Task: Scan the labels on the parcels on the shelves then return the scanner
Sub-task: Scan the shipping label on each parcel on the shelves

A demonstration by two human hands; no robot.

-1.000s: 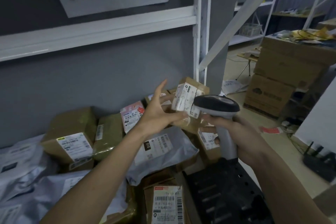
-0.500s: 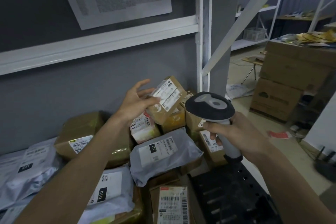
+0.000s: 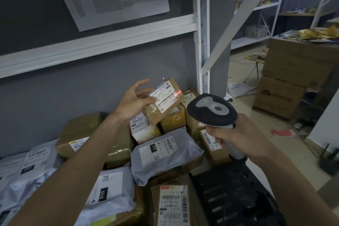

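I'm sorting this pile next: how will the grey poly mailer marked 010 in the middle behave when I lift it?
The grey poly mailer will probably be floppy: its plastic is wrinkled and sags over the boxes beneath. It looks likely to be light, being thin and puffy rather than full. The glossy film may be slippery, so gripping an edge seems safer.

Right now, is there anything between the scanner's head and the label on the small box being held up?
No. In the head view, only open air separates the scanner from the small box; its red beam lands on the label.
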